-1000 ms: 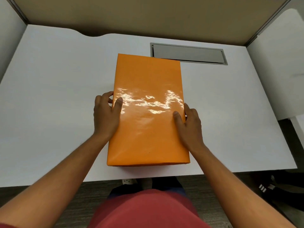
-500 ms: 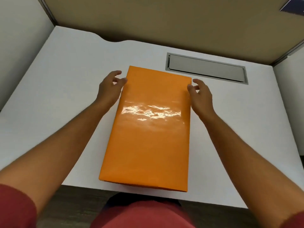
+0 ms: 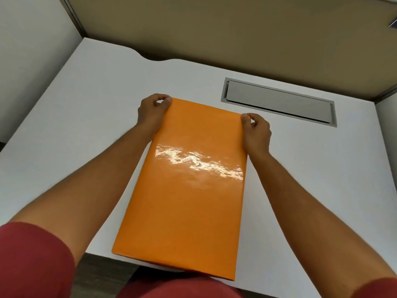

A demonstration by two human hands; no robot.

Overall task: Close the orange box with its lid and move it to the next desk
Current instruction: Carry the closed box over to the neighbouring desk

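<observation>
Both hands have slid from the box's [image 3: 189,179] middle to its far corners; the left hand [image 3: 151,114] and right hand [image 3: 256,132] now pinch the lid there. The closed box lies on the desk [image 3: 86,125], its near end overhanging, probably ready to lift.

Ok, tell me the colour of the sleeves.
Dark red sleeves, seen best in the head view.

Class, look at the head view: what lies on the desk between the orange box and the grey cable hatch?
Nothing: in the head view, only bare white desk separates the orange box from the grey cable hatch.
</observation>
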